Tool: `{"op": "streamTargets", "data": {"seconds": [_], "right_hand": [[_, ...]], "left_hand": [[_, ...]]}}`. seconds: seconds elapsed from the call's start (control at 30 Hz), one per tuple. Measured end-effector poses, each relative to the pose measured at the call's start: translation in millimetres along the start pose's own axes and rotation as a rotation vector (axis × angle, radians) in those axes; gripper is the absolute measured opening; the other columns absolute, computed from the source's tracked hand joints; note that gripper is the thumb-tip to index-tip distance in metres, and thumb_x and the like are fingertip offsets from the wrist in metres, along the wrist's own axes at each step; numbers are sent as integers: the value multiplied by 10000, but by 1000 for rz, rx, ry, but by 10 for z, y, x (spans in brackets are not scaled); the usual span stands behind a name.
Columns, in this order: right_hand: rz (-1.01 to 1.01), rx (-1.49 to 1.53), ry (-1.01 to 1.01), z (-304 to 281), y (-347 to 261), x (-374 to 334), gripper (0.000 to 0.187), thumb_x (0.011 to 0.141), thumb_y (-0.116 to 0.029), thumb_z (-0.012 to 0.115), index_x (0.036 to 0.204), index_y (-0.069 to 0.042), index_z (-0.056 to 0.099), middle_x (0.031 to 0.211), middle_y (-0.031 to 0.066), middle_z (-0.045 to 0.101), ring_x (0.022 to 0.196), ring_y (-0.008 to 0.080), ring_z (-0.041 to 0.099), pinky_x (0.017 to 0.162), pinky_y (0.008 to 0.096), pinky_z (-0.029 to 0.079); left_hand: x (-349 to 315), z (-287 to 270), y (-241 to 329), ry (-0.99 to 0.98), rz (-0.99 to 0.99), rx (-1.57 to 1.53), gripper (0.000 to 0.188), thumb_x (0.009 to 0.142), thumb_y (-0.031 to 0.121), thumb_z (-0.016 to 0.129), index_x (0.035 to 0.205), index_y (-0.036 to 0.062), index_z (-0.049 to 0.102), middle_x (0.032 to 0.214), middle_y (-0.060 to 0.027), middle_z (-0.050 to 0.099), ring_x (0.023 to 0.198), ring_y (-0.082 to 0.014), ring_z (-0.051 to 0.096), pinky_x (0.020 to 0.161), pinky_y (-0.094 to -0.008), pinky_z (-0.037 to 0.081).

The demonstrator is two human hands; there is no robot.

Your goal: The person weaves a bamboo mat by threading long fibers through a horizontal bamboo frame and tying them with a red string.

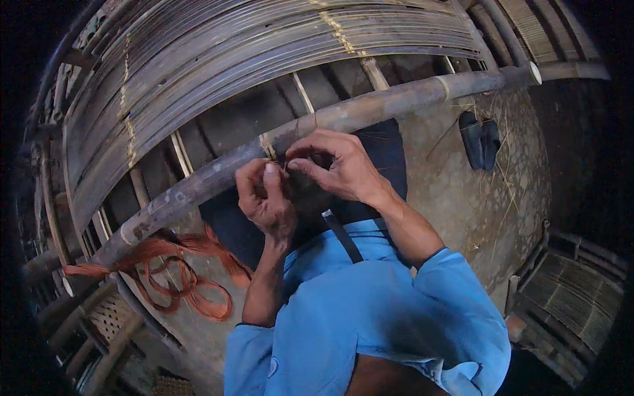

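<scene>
Both my hands meet close to a long bamboo pole [370,113], just on its near side. My left hand [267,204] is closed in a pinch, thumb raised against the fingers. My right hand [343,165] pinches too, its thumb and forefinger almost touching the left fingertips. Between the fingertips runs a thin reddish-brown strand [285,169], small and partly hidden by the fingers. A hank of orange-red fibre [188,290] lies to the left, some of it looped on the floor and some draped by the pole.
Beyond the pole rises a slatted bamboo panel [251,49] with pale lashings. Dark slippers [480,140] lie on the earthen floor [456,191] at the right, among loose straws. A low bamboo seat [574,290] stands at the lower right. A woven piece [111,315] is at the lower left.
</scene>
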State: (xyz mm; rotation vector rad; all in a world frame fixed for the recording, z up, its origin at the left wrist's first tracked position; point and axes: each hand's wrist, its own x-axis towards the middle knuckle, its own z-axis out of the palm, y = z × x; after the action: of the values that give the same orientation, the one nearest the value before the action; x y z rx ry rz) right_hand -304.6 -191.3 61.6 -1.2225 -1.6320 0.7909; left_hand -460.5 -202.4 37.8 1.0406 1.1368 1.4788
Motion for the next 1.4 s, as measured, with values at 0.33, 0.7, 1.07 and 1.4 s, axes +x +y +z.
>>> {"op": "streamTargets", "data": {"seconds": [0.33, 0.7, 1.07, 1.4], "right_hand": [[23, 129, -37, -195, 16, 13, 164, 759, -83, 849, 906, -66, 779, 975, 8, 577, 803, 104, 509, 662, 248, 395], [246, 96, 193, -98, 22, 36, 201, 835, -92, 814, 1009, -29, 737, 913, 26, 696, 813, 61, 574, 685, 236, 442], [310, 99, 192, -165, -29, 43, 133, 876, -94, 759, 975, -6, 743, 840, -17, 689, 725, 45, 522, 656, 224, 445], [458, 682, 9, -216, 143, 21, 220, 972, -204, 684, 1078, -13, 706, 958, -12, 683, 829, 51, 566, 742, 224, 456]], "left_hand": [[349, -43, 116, -368, -256, 33, 192, 974, 141, 638, 1106, 12, 689, 930, -21, 686, 853, -81, 616, 747, -224, 483], [507, 64, 28, -550, -428, -217, 161, 983, 155, 619, 1088, 35, 641, 827, -1, 648, 662, -56, 573, 587, -214, 452], [323, 169, 119, -374, -31, 159, 99, 975, 73, 623, 1044, 21, 673, 819, -2, 650, 725, -48, 565, 650, -220, 466], [395, 169, 24, -283, 363, 396, 157, 880, 36, 727, 1036, 29, 706, 802, -130, 706, 655, -148, 683, 614, -269, 528]]}}
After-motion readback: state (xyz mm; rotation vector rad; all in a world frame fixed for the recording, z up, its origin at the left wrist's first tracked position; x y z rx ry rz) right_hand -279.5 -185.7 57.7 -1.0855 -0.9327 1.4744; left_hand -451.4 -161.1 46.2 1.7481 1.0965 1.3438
